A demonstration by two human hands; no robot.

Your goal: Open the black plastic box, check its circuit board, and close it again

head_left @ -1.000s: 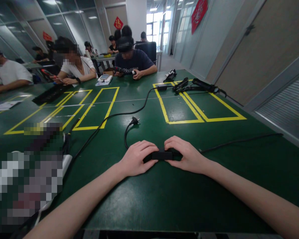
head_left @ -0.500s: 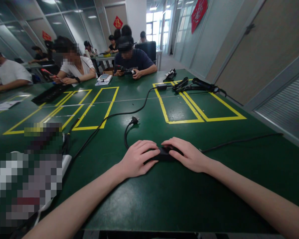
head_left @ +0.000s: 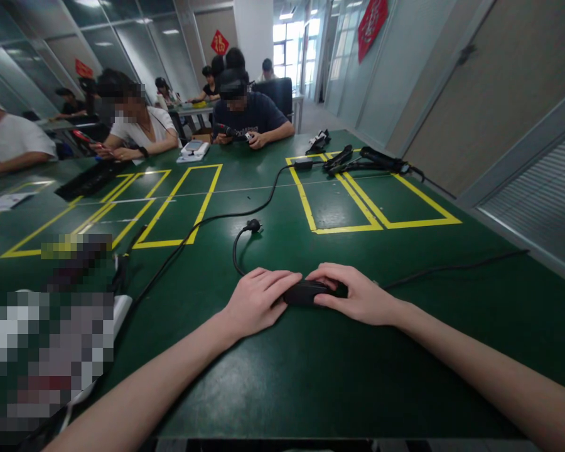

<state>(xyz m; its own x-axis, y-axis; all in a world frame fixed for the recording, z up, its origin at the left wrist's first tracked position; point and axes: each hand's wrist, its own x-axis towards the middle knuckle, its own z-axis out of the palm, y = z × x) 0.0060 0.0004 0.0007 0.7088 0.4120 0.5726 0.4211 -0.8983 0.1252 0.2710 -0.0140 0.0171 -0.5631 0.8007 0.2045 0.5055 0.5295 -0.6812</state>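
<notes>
A black power adapter (head_left: 306, 292) lies on the green table between my hands. My left hand (head_left: 258, 299) is closed over its left end, the fingers together on top and the thumb at the near side. At the right end my right hand (head_left: 346, 292) grips the adapter between thumb and fingers. A short cord with a black mains plug (head_left: 253, 226) curves out beyond my left hand. From behind my right hand a thin black cable (head_left: 456, 268) runs off to the right. Where the cords join the adapter is hidden by my hands.
Yellow tape rectangles (head_left: 314, 227) mark the table (head_left: 273, 389). Another long cable (head_left: 226, 215) crosses to a second adapter (head_left: 304, 164) beside black gear (head_left: 381, 159). Blurred-out items sit at left. A person in a dark shirt (head_left: 263, 113) and others sit across the table.
My left fingers have shifted left off the adapter's top, showing more of it. My right thumb has moved left along its near side. The plug stays put.
</notes>
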